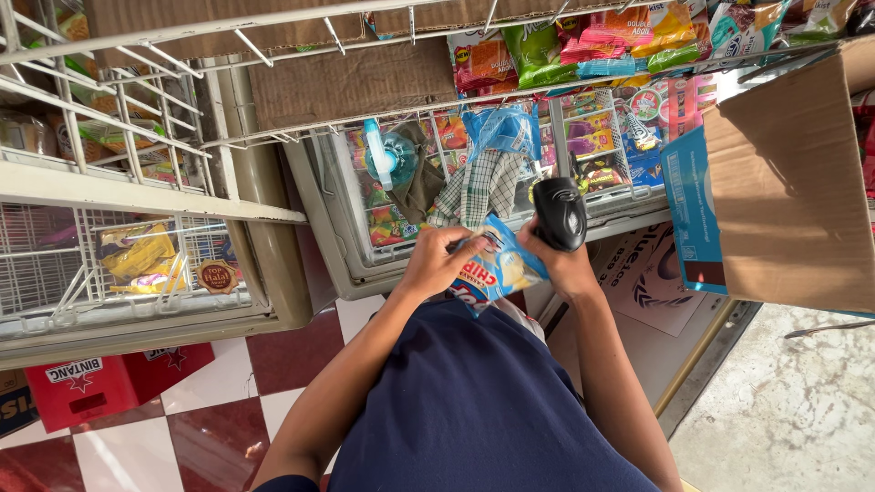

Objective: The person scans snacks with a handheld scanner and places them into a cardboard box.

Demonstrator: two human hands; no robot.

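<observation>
The floor [219, 401] under the person is laid in dark red and white tiles, and off to the right of the hands it gives way to rough grey concrete [784, 401]. Beyond the hands stands a glass-topped chest freezer [337, 228] with brightly coloured packets inside, and a checked cloth [478, 187] and a blue plastic bag [499, 129] lie on its lid just past the fingers. To the left of the hands white wire baskets [109, 264] hold yellow snack packets, with a red carton [114, 383] on the floor below them. Above the hands a wire rack [583, 55] carries a row of snack bags in red, green, pink and orange over a sheet of brown cardboard [351, 82]. A large open cardboard box [793, 191] with a blue printed side hangs in view to the right of the right hand. The left hand [437, 264] is closed on the upper left edge of a blue snack bag [497, 266], which sits between the two hands, close against the person's dark blue shirt [474, 401]. The right hand [556, 260] is wrapped around the grip of a black handheld scanner [559, 211], whose head points away from the body, just above and to the right of the bag and touching or nearly touching its edge.
</observation>
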